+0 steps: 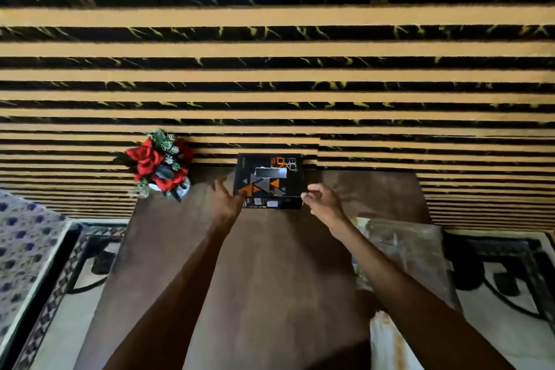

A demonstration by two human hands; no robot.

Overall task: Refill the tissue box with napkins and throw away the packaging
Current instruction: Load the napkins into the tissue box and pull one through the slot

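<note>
Matt wooden table [270,264], glossy printed cardboard tissue box [268,180].

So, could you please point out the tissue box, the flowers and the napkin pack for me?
tissue box [268,178]: head view, on its patterned top face.
flowers [156,163]: head view, on a red bloom.
napkin pack [405,252]: head view, on its clear wrapper.

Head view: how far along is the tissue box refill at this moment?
Nothing looks done yet. The black cardboard tissue box with orange triangles sits at the far edge of the brown wooden table. The left hand is at its left side and the right hand is close to its right corner, both with fingers spread, neither clearly gripping. The clear plastic packet lies untouched on the right; filling and discarding remain.
</note>
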